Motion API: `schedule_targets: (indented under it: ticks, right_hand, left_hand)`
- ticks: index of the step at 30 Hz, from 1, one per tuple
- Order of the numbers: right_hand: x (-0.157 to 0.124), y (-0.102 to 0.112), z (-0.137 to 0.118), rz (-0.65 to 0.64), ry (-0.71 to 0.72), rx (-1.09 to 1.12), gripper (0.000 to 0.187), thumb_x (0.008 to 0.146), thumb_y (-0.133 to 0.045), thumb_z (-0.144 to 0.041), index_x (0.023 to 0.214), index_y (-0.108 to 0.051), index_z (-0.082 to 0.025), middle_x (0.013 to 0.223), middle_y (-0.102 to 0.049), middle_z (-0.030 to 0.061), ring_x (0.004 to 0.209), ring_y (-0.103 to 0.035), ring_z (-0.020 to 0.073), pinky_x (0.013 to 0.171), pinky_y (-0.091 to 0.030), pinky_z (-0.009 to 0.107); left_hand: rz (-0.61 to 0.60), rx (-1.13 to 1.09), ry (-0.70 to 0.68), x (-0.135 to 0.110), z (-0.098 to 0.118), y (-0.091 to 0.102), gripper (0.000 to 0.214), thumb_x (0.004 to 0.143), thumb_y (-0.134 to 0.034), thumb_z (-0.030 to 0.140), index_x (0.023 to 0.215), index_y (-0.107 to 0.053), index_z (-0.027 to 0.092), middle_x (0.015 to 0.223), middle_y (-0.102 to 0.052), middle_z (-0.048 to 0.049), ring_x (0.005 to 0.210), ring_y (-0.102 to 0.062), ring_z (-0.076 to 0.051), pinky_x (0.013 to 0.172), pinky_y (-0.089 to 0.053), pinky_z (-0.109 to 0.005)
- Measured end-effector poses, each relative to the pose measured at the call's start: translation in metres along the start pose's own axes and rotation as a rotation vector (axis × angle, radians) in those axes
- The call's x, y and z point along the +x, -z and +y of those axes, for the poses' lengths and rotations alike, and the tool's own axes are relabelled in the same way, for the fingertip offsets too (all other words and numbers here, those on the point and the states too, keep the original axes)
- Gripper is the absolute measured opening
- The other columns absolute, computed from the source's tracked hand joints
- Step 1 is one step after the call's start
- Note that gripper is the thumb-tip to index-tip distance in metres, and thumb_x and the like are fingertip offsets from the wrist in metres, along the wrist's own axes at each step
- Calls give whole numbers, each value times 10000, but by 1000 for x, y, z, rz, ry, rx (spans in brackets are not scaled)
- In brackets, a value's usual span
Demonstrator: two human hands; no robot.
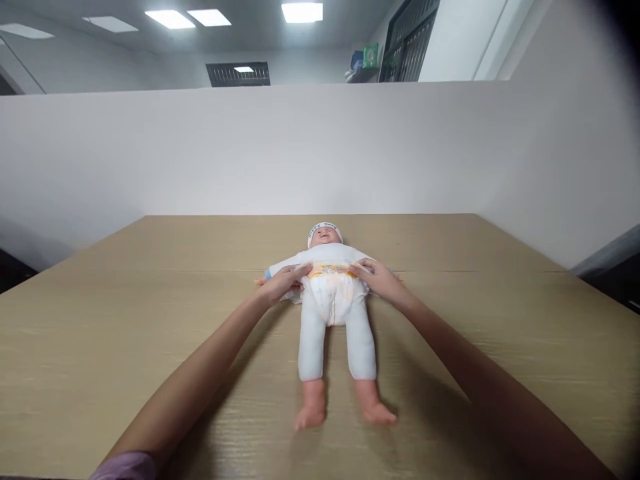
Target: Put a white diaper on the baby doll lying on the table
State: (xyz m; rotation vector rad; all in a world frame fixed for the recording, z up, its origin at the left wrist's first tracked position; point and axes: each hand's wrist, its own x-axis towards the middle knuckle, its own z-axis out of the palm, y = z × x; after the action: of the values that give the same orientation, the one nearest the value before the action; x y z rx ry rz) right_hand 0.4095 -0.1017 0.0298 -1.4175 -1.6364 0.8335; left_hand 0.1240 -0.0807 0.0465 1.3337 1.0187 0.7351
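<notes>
A baby doll [312, 343] in a white suit and a white printed cap [325, 227] lies on its back, feet toward me. Around its hips is a white diaper [334, 300] with an orange patterned waistband [331, 270]. At the waistband's left end, my left hand [287, 281] is closed on the diaper's edge, thumb on top. My right hand [379, 277] pinches the diaper at the opposite end of the band. Both hands partly hide the diaper's sides, and the doll's right-side arm is mostly behind my right hand.
The doll lies on a wide wood-grain table [150, 333]. A white partition wall [310, 147] stands along the table's far edge, and another wall [565, 167] rises at the right. Dark objects show beyond both side edges.
</notes>
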Motion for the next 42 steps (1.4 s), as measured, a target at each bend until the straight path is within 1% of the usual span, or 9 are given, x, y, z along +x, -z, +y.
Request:
schedule_targets:
  ticks: [5, 11, 16, 21, 24, 26, 29, 35, 42]
  right_hand:
    - [-19, 7, 21, 245, 54, -137, 361, 909, -630, -562, 988, -681, -213, 953, -778, 72, 832, -708, 217, 798, -540, 352]
    - [-59, 14, 52, 272, 179, -320, 311, 970, -556, -512, 950, -645, -214, 899, -735, 60, 796, -673, 216, 770, -515, 353]
    - [-61, 14, 62, 314, 186, -489, 282, 954, -570, -475, 989, -666, -212, 862, -717, 54, 834, -669, 243, 748, -480, 351]
    - [-51, 13, 72, 298, 149, -502, 265, 926, -590, -487, 925, -634, -226, 729, -658, 11, 736, -635, 227, 688, -441, 326]
    - [-48, 12, 76, 292, 86, -497, 266, 900, -603, -500, 889, -603, -234, 702, -625, -7, 701, -607, 217, 671, -420, 318]
    - [-47, 11, 76, 292, 51, -471, 281, 871, -616, -518, 867, -586, -239, 702, -609, -9, 689, -585, 216, 649, -398, 312]
    - [-47, 12, 74, 272, 20, -381, 302, 825, -641, -539, 789, -567, -249, 674, -578, -14, 653, -534, 205, 622, -365, 302]
    - [-47, 32, 65, 143, 19, -201, 405, 840, -593, -604, 669, -570, -237, 619, -556, -22, 616, -508, 174, 607, -395, 284]
    - [-19, 36, 19, 4, 59, 58, 425, 843, -598, -613, 706, -584, -211, 728, -598, -20, 750, -559, 171, 721, -451, 280]
  left_hand:
    - [57, 66, -34, -3, 5, 3, 553, 723, -783, 713, 814, -698, 174, 802, -690, -45, 788, -620, -194, 781, -517, -327]
    - [108, 125, -50, 0, 1, 4, 554, 733, -748, 696, 907, -701, 172, 868, -707, -55, 832, -654, -205, 790, -541, -338]
    - [249, 238, -135, 5, 7, 3, 371, 797, -677, 497, 1036, -692, 212, 999, -711, -54, 939, -653, -234, 865, -531, -383]
    - [385, 472, -381, -6, 32, -21, 238, 864, -597, 314, 1072, -679, 232, 1239, -668, -70, 1210, -533, -304, 1115, -387, -488]
    - [273, 762, -662, -10, 46, -49, 226, 959, -537, 332, 1102, -683, 237, 1206, -680, -68, 1208, -540, -297, 1099, -395, -474]
    - [155, 898, -755, -8, 49, -66, 240, 998, -530, 383, 1110, -693, 246, 1203, -685, -63, 1188, -558, -287, 1078, -411, -464]
    - [77, 1034, -725, 1, 43, -83, 279, 973, -602, 468, 1118, -715, 258, 1219, -689, -69, 1198, -543, -312, 1077, -406, -500]
    - [146, 1068, -627, 13, 28, -86, 348, 874, -721, 506, 1150, -727, 293, 1291, -669, -43, 1203, -498, -337, 1058, -394, -536]
    - [172, 1047, -595, 12, 26, -87, 350, 829, -754, 470, 1133, -711, 301, 1292, -659, -38, 1204, -480, -357, 1029, -382, -546]
